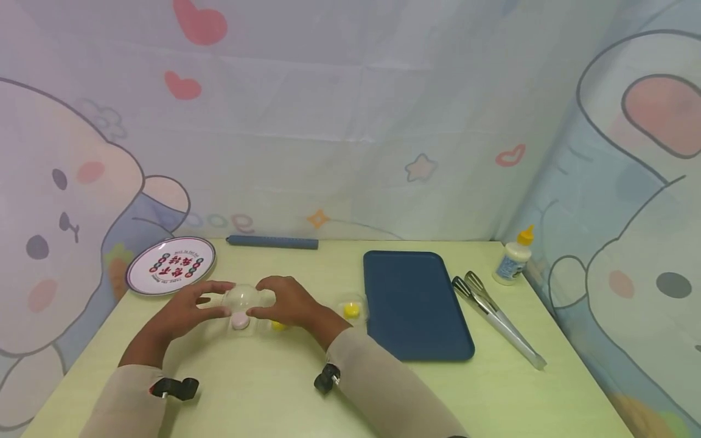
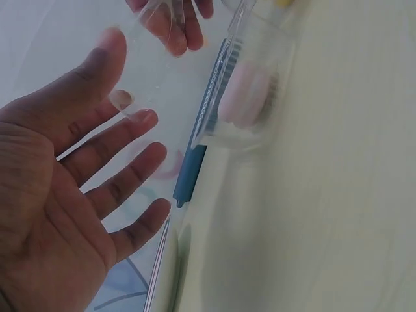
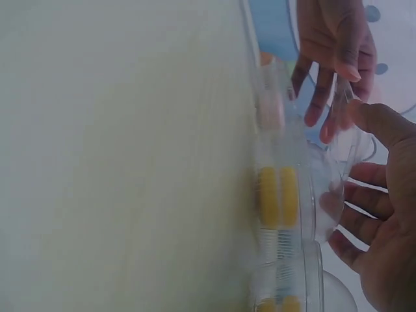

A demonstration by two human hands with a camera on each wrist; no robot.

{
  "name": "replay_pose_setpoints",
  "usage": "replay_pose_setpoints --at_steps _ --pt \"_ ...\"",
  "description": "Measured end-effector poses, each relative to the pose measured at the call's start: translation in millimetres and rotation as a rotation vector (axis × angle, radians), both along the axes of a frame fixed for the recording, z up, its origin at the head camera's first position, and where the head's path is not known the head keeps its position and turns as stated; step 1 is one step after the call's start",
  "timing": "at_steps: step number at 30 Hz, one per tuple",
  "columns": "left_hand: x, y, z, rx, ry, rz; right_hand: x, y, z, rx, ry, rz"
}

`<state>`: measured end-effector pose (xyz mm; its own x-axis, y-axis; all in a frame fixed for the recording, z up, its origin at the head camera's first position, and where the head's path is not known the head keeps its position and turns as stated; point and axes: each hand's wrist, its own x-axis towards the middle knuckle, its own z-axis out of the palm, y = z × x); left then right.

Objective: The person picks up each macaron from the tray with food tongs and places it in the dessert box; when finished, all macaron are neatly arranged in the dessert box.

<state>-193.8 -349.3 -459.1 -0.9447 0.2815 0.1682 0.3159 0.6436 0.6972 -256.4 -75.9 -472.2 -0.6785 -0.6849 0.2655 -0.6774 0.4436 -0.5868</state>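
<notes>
A clear plastic dome lid [image 1: 243,297] is tilted above a small clear box [image 2: 276,49] with a pink macaron [image 1: 240,320] inside. My left hand [image 1: 183,311] pinches the lid's left edge between thumb and fingertips, the other fingers spread in the left wrist view. Opposite, my right hand [image 1: 288,302] pinches its right edge with thumb and finger. Beside that box, below my right hand, sits a domed clear box holding a yellow macaron [image 3: 279,197]. Farther right, past my right wrist, is another clear box with a yellow macaron [image 1: 352,310].
A blue tray [image 1: 418,304] lies right of the boxes, with metal tongs [image 1: 498,319] beside it. A glue-like bottle [image 1: 513,258] with a yellow cap stands at the back right. Behind my left hand is a printed plate [image 1: 205,249]; a blue-grey bar [image 1: 274,242] lies along the back edge.
</notes>
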Motion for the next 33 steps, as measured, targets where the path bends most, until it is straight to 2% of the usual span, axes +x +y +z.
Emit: replay_pose_setpoints --at_steps 3,6,12,18,33 --pt "2.5 0 0.8 -0.021 0.014 -0.004 2.6 -1 -1.3 0.046 0.174 0.021" --pt "4.2 0 0.1 -0.047 0.014 -0.006 5.8 -3 -1.4 0.101 0.228 0.004" --pt "7.4 1 -2.6 -0.087 0.022 -0.007 13.2 -7 -1.6 0.186 0.202 -0.045" --pt "13.2 1 -5.1 -0.153 0.020 0.024 19.4 -11 -4.1 0.241 0.198 -0.074" --pt "13.0 0 -11.5 -0.142 -0.023 0.013 23.4 -16 -8.8 0.277 0.157 -0.111"
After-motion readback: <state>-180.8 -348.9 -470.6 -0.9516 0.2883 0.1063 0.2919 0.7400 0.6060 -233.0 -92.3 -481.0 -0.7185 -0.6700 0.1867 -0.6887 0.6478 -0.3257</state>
